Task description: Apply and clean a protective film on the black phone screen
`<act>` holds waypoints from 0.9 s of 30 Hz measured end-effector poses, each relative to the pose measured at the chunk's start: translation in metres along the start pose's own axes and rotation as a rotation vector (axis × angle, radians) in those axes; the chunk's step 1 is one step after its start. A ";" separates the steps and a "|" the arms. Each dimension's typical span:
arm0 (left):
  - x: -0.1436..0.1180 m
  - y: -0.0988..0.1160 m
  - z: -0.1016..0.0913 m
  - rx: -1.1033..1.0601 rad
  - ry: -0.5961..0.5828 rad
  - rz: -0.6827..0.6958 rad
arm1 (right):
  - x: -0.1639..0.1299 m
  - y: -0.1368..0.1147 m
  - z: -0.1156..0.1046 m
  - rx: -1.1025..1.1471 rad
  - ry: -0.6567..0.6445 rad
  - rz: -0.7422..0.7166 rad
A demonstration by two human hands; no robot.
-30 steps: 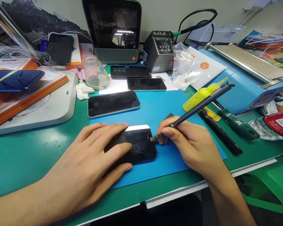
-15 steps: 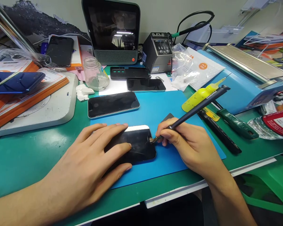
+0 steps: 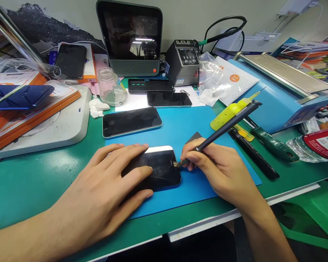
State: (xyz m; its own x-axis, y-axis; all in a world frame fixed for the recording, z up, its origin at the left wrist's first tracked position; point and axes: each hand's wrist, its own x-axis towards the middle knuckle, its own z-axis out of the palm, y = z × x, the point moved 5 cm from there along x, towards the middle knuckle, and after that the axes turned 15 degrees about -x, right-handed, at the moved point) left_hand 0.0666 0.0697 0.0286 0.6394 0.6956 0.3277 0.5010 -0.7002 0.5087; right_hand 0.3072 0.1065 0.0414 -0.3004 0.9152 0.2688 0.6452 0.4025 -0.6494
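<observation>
A smartphone (image 3: 161, 169) with a dark screen lies face up on the blue mat (image 3: 186, 125). Across its left part rests my left hand (image 3: 106, 182), fingers over the far side and thumb along the near side, steadying it; that end of the phone is hidden. My right hand (image 3: 217, 163) pinches a slim dark brush (image 3: 224, 127), its handle slanting up to the right. The bristles touch the screen near the phone's right end. A small dark flat piece (image 3: 194, 137) lies on the mat just behind my right fingers.
Behind lie another phone (image 3: 132, 122), a third phone (image 3: 169, 99) and a black phone case (image 3: 151, 86). A glass jar (image 3: 112, 87) stands at back left. Rightward are a yellow bottle (image 3: 229, 112) with a needle tip, a black cutter (image 3: 254, 154) and a green-handled tool (image 3: 274, 143).
The brush handle has tilted slightly, its top end a little lower and further left. My left hand and the phone stay in place; the view has shifted very slightly.
</observation>
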 end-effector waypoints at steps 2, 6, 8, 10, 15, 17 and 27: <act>0.000 0.000 0.000 -0.005 -0.002 0.002 | -0.001 0.000 -0.002 -0.011 0.033 0.010; 0.000 0.001 0.000 0.002 -0.008 0.004 | -0.001 -0.001 0.000 0.006 -0.003 0.009; 0.000 0.001 0.000 0.004 -0.013 0.004 | 0.000 -0.001 0.000 0.009 -0.012 0.010; 0.000 0.001 -0.001 0.004 -0.013 0.003 | 0.000 0.000 -0.003 -0.004 0.026 0.022; 0.000 0.001 -0.001 0.000 -0.015 0.008 | -0.001 0.002 -0.001 -0.017 -0.010 0.010; 0.000 0.001 0.000 0.002 -0.015 0.018 | -0.001 0.002 -0.002 -0.022 0.017 0.016; 0.001 0.000 -0.001 0.010 -0.018 0.024 | 0.000 0.001 -0.001 -0.038 0.023 0.002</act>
State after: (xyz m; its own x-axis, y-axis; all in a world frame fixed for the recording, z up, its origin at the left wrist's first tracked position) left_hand 0.0666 0.0710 0.0295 0.6614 0.6758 0.3254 0.4912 -0.7180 0.4931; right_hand 0.3087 0.1073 0.0419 -0.2833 0.9159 0.2845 0.6719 0.4012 -0.6226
